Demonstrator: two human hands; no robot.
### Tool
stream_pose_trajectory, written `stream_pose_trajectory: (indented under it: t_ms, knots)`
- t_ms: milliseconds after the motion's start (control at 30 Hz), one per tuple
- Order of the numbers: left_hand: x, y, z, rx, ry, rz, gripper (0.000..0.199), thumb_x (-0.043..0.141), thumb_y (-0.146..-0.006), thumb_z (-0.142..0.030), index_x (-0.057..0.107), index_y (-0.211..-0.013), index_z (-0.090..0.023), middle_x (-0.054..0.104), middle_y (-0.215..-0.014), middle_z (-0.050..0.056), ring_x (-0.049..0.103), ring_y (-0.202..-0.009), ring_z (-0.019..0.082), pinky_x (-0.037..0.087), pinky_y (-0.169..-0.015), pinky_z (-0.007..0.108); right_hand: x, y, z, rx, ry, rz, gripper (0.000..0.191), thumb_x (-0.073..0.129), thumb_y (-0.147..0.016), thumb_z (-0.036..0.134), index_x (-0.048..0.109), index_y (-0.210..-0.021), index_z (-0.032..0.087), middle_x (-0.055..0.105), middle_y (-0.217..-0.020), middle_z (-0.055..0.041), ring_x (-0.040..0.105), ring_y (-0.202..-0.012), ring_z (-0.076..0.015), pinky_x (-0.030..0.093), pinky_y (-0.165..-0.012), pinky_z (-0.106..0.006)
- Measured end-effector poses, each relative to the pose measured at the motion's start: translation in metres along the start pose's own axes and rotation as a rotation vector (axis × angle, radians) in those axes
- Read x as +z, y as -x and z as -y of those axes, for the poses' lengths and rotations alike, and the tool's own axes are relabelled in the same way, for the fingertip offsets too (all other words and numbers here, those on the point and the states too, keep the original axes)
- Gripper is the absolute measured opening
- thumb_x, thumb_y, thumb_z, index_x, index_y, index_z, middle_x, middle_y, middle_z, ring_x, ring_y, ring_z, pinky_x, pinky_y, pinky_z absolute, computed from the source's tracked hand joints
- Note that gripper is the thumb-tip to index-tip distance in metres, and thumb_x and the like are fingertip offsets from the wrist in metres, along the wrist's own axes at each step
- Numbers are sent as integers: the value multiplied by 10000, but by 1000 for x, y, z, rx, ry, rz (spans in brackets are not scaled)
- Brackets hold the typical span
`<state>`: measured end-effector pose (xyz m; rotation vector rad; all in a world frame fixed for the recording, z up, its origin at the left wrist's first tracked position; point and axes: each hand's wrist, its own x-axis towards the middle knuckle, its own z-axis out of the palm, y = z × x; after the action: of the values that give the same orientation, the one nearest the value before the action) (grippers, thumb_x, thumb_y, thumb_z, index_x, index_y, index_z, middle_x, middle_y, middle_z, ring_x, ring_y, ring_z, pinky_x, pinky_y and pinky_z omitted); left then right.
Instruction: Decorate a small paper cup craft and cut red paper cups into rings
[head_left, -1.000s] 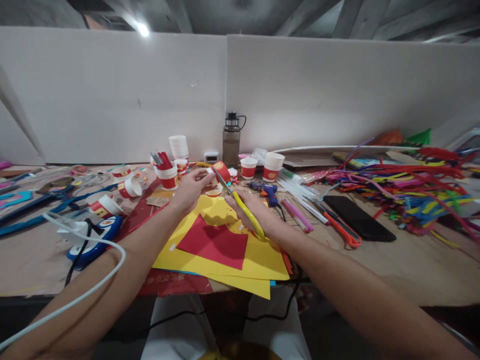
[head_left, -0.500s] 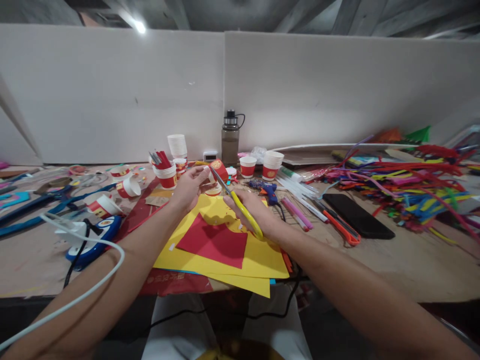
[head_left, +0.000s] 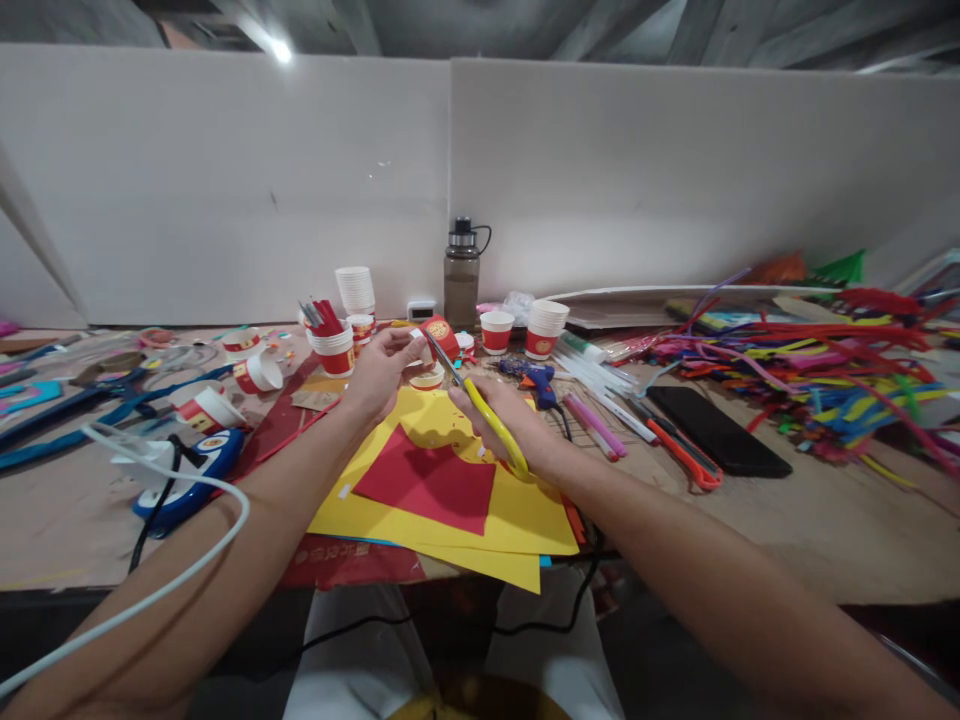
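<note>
My left hand pinches a red and white paper cup piece above the back of the yellow paper. In my right hand are scissors with yellow handles, their blades pointing up and left against the cup piece. Whether the blades are parted is hard to see. Below both hands lie yellow sheets with a red paper piece on top, its upper edge cut in curves. A small cup sits behind the sheets, partly hidden.
Paper cups stand at centre left, more at centre right. A bottle is at the back. Rightward lie a glue gun, markers, a cutter, a phone and colourful pipe cleaners. A white cable crosses my left forearm.
The cup piece has turned slightly in my left hand, and its fingers have shifted a little. My right hand with the scissors has hardly moved.
</note>
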<state>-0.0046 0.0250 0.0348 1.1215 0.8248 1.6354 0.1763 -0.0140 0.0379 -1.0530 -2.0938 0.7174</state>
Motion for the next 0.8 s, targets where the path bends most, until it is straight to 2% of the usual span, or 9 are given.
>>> stream_pose_trajectory:
  t_ms: [100,267,433,600,800]
  knots:
    - [-2,0,0,-19,21,12,327,754,-656,-312,581,-893,-168,659,-878,32,645,-791,156,542,-765,376,0,0,0,7,-9,2,310,437,-880,474,545,-782,200,504,-555,19,503,-565,-139,397,-555,-252]
    - [-5,-3,3,-87,71,62,297,703,-711,-384,603,-847,-140,670,-856,61,648,-807,170,541,-762,366,-1,-2,-2,-71,30,-4,280,479,-862,442,523,-738,195,522,-619,18,482,-584,-123,381,-566,-241]
    - [-2,-4,7,-34,52,30,296,740,-672,-353,604,-837,-148,665,-834,37,647,-786,162,543,-750,357,-1,-3,-2,-22,9,34,266,464,-862,442,526,-809,189,535,-668,19,470,-550,-104,351,-496,-216]
    - [0,-3,8,-12,21,27,316,753,-652,-356,601,-845,-157,657,-831,23,640,-777,152,544,-749,361,-1,-2,0,36,-3,50,279,463,-861,464,520,-817,195,511,-632,24,442,-485,-90,320,-431,-204]
    - [0,-2,5,22,34,5,316,768,-638,-315,611,-864,-160,635,-810,8,625,-772,138,540,-774,365,0,1,-1,-9,-15,7,309,437,-874,473,520,-778,192,510,-602,21,467,-547,-109,371,-523,-228]
